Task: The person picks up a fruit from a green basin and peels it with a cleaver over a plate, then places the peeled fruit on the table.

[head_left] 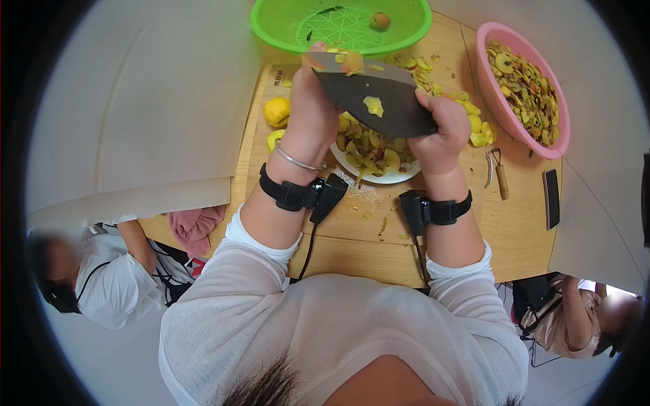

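Both my hands hold a broad dark cleaver [379, 91], raised and tilted over a white plate [389, 179] heaped with fruit peels and slices [369, 149]. My left hand [315, 101] grips its left end, with most fingers hidden behind the blade. At the other end, my right hand [443, 128] is closed round the edge, thumb on top. A pale fruit scrap [373, 105] sticks to the blade, and more pieces [351, 63] lie along its upper edge. Left of my left wrist sits a yellow peeled fruit [276, 111].
A green basket [271, 30] with one fruit stands at the back. To the right are a pink basin [565, 125] full of peelings, a peeler [501, 177] and a phone [551, 199]. A pink cloth [194, 229] lies front left. One person sits on either side.
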A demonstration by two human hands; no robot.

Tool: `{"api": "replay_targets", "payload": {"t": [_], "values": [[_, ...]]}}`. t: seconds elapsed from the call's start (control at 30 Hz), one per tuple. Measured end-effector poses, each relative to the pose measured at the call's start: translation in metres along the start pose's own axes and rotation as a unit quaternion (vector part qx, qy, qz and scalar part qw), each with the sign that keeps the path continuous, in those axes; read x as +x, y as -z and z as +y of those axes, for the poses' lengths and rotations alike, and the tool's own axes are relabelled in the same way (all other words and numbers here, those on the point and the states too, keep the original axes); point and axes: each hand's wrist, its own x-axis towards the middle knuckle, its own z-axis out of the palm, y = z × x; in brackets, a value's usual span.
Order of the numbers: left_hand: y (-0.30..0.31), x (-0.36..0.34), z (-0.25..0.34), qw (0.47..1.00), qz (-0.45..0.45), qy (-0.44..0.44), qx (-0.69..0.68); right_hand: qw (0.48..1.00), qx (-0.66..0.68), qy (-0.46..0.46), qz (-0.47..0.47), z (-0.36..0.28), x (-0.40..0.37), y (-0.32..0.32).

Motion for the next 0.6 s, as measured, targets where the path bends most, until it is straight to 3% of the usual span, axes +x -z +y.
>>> {"api": "replay_targets", "payload": {"t": [0.23,0.43,0.53,0.6], "values": [[-0.003,-0.001,0.006,1.000,0.010,-0.015,-0.001,1.000,0.000,-0.019,-0.017,0.000,0.002,0.002],[0.007,-0.003,0.014,0.997,-0.072,-0.008,0.029,0.997,0.004,-0.078,0.005,0.010,-0.007,-0.001],[0.004,-0.001,0.011,0.998,-0.044,-0.005,0.050,0.995,0.010,-0.097,0.019,0.006,-0.004,0.000],[-0.003,-0.001,0.010,0.999,0.004,0.045,0.013,0.994,0.047,-0.095,0.021,0.000,-0.003,0.000]]}}
